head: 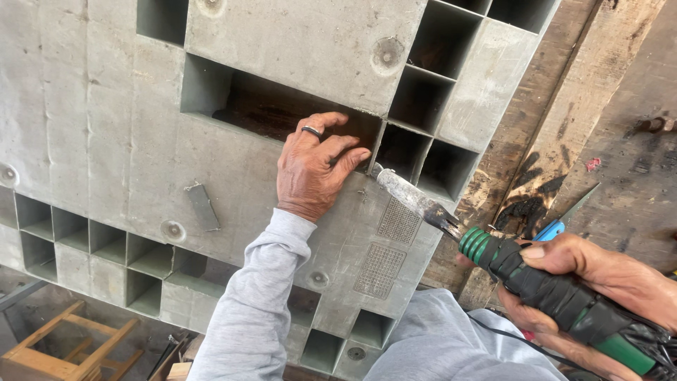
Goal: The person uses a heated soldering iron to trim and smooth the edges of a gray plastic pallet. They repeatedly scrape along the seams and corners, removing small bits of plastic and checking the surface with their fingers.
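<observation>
Here the left hand (310, 168) lies flat at the pallet (106, 106) opening's edge, right hand (599, 282) gripping the iron (486, 243)

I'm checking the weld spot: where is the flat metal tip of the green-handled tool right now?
In the head view, right of centre, the flat metal tip lies against the grey plastic pallet, just right of the left hand and beside a dark square opening.

Tool handle's end (652, 356) and pallet's (106, 106) far sides beyond frame edges.

Left hand (310, 169) on pallet (127, 120)
</observation>
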